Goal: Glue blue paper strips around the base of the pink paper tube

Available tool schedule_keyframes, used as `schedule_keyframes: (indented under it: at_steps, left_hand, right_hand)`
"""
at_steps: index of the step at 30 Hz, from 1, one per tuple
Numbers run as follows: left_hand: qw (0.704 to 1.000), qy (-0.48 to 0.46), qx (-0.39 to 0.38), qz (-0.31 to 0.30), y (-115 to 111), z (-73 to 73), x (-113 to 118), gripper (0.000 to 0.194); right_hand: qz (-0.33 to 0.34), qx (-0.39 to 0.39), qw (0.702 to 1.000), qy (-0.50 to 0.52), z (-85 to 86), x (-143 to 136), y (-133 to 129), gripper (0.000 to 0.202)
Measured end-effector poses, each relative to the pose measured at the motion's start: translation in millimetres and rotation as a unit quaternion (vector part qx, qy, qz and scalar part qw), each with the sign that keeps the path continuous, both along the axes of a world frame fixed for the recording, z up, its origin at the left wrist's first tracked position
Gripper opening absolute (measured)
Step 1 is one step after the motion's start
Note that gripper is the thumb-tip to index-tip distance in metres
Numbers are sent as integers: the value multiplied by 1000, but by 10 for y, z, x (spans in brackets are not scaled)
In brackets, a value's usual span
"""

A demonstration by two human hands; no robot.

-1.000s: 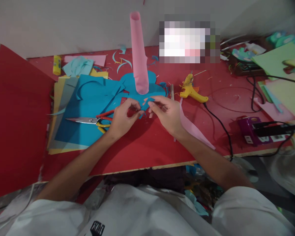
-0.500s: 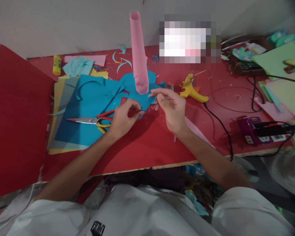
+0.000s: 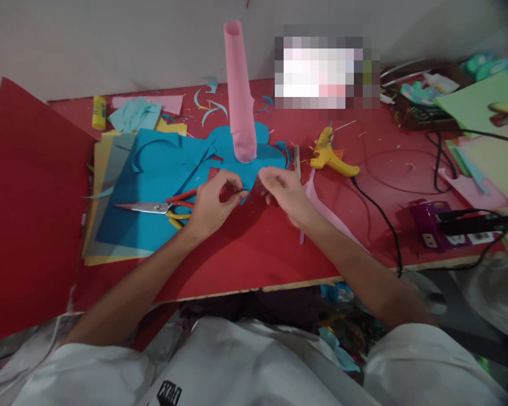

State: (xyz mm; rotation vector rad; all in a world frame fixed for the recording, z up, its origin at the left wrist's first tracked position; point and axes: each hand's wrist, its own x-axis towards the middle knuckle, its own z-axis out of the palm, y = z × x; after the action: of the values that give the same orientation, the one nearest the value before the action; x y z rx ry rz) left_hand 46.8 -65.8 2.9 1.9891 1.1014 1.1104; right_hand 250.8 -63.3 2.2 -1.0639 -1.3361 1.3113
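A blue paper cut-out with rounded lobes (image 3: 271, 157) lies on the red table, and a rolled pink paper tube (image 3: 240, 90) stands upright on it. My left hand (image 3: 215, 203) is closed, its thumb and fingertips pinching the near tip of the blue cut-out. Close to the cut-out's right edge, my right hand (image 3: 290, 197) has its fingers curled in and the thumb side turned up. What its fingertips hold, if anything, is hidden. Scissors with red and yellow handles (image 3: 152, 207) lie beside my left hand, on blue paper sheets (image 3: 131, 225).
A yellow glue gun (image 3: 334, 162) with a black cord lies to the right. Further right sits a purple box (image 3: 436, 225) with cables. A glue stick (image 3: 99, 113), paper scraps and a red board (image 3: 29, 214) occupy the left. The table's front edge (image 3: 254, 290) runs below my forearms.
My right hand has drawn down and its stretched fingers have curled in, uncovering the right lobe of the blue cut-out. My left hand and the pink tube have stayed in place.
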Motion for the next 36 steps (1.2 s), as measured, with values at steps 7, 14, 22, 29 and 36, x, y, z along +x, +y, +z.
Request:
schedule_keyframes:
  at_steps: [7, 14, 22, 29, 36]
  left_hand:
    - [999, 18, -3, -37, -14, 46, 12, 12]
    - [999, 25, -19, -34, -9, 48, 12, 11]
    - [999, 34, -31, -29, 0, 39, 10, 11]
    - [999, 19, -31, -22, -7, 6, 10, 11]
    - [1000, 5, -25, -9, -2, 13, 3, 13]
  right_hand:
    - [-44, 59, 997, -5, 32, -21, -41, 39]
    - [-75, 80, 994, -29, 46, 13, -50, 26]
    - [-127, 143, 981, -40, 73, 50, -30, 27]
    - [-230, 178, 957, 0, -15, 276, 110, 50]
    - [-40, 48, 997, -55, 5, 127, 63, 70]
